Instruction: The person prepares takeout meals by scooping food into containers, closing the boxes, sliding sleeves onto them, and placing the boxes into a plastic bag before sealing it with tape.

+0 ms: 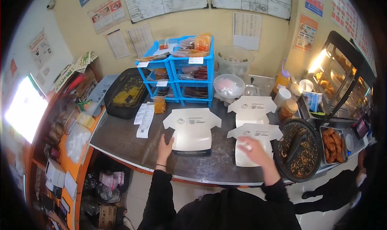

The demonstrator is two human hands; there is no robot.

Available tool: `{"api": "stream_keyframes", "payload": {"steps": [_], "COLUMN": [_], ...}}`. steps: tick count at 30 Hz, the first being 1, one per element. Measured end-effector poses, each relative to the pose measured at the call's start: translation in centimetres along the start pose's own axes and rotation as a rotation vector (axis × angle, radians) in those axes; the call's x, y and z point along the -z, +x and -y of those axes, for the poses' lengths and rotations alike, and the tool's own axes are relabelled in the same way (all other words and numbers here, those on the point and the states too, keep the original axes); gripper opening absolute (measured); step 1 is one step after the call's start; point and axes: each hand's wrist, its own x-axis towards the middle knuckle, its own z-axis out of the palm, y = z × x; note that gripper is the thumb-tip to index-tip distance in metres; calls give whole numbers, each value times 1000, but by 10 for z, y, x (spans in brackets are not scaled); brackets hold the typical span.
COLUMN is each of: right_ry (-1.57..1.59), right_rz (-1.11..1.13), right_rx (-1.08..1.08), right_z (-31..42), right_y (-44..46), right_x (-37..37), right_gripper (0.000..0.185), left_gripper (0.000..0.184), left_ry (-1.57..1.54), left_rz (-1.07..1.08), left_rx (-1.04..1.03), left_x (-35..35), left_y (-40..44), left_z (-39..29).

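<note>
At the left of the frame, an orange counter (64, 155) holds clear plastic bags. Further right, a black tray (125, 94) with yellow contents rests on the dark worktop (129, 135), and printed slips (145, 119) lie just beside it. Left of centre, the left hand (164, 150) stands at the left edge of the middle box (192, 137), thumb and fingers spread apart; I cannot tell how firmly it touches. That white-lined box lies open at the centre, lid raised, below the blue racks (193, 83) of packets. Right of centre, well apart from the left, the right hand (256, 151) is blurred over the front box (245, 159), fingers partly bent; I cannot tell whether they hold anything. The rear box (250, 118), also open, sits just behind. Further right come a dark stone mortar (318, 149) and a tray of fried pieces (333, 144), with a lit display case (340, 75) at the upper right.
</note>
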Motion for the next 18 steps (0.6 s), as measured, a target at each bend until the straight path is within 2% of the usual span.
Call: {"api": "stream_keyframes", "payload": {"steps": [2,3,6,7,10,12,13,14,15,16,17,18], "right_ry": [208,194,30,122,3,1,0,-82,-155,-221,-183,-149], "right_rz": [145,83,-111,-50,-137,-116,-98,-126,-156,-190,-203,-216], "right_rx": [-235,-287,-346,-507,-355,-460,-509,-451,-391,-330,-357,-389], "right_z": [2,-15,-56,-57,-74,-65,-61,-65,-73,-79,-86,-85], "right_y": [11,19,39,40,27,26,27,27,26,25,23,24], "right_x": [-51,-81,-152,-159,-180,-171,-168,-169,-172,-176,-178,-180], "right_gripper": [41,44,54,56,59,60,61,62,63,64,66,68], "left_gripper": [48,39,32,30,35,40,44,44,44,44,46,48], "left_ry": [-125,-143,-372,-401,-474,-456,-401,-349,-323,-197,125,28], "left_rz": [226,179,328,276,334,294,360,359,292,316,325,421], "left_rx": [173,44,135,106,94,77,165,180,98,89,-302,-22], "left_x": [-7,-23,-44,-46,-51,-63,-68,-64,-69,-83,-102,-78], "left_y": [6,9,10,7,3,-4,-8,-9,-9,-11,-16,-10], "left_z": [8,31,53,47,29,19,17,2,0,14,42,6]}}
